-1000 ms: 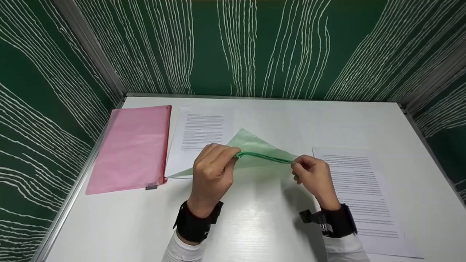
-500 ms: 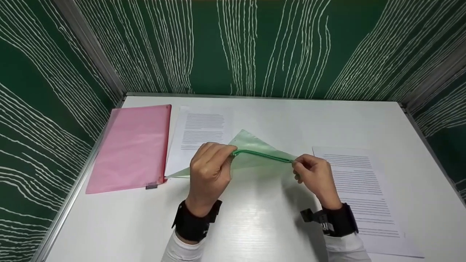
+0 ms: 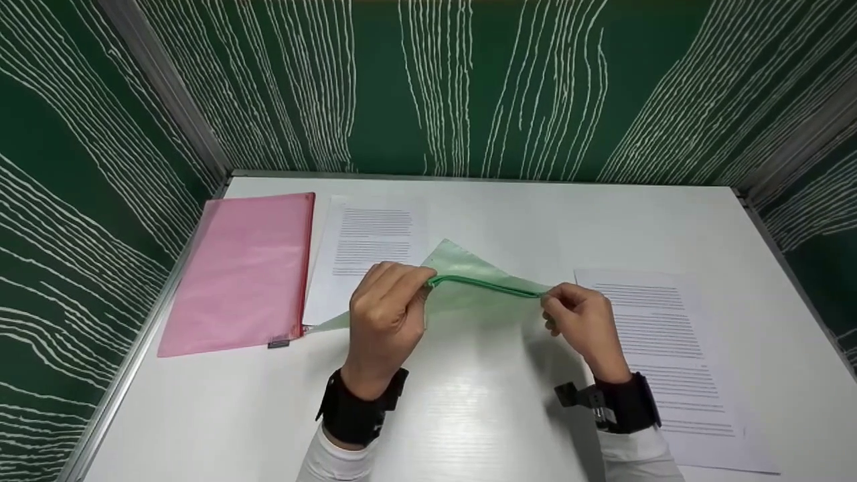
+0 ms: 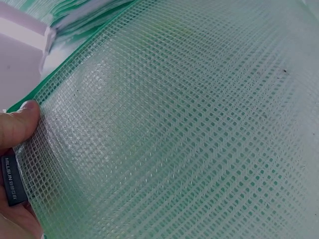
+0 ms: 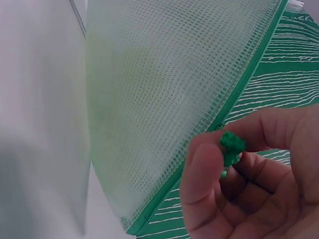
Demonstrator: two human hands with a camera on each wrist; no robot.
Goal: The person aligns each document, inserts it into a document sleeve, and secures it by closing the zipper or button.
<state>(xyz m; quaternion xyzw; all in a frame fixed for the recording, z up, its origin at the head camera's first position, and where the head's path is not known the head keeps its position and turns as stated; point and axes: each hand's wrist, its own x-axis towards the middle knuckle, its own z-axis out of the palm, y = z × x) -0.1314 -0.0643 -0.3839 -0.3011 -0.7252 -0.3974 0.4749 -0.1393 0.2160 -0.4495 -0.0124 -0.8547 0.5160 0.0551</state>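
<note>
A green mesh zipper pouch point(image 3: 462, 258) is held up over the middle of the table. My left hand point(image 3: 388, 318) grips one end of its zipped edge, with the thumb point(image 4: 25, 119) on the mesh beside a dark label tag point(image 4: 14, 179). At the other side, my right hand point(image 3: 579, 325) pinches a small green zipper pull point(image 5: 232, 149) between thumb and fingers. The green zipper point(image 3: 489, 286) runs between both hands, bowed slightly. Beyond the right fingers, the corner of the pouch point(image 5: 134, 226) shows in the right wrist view.
A pink zipper pouch point(image 3: 238, 274) lies flat at the left of the white table point(image 3: 442, 428). Next to it is a printed sheet point(image 3: 371, 241), partly covered by the green pouch. More printed paper point(image 3: 653, 335) lies on the right, under the right forearm. Green walls point(image 3: 502, 87) surround the table.
My left hand has shifted slightly left and my right hand slightly right, so the zipper stretch between them has grown a little longer. Both hands keep their hold.
</note>
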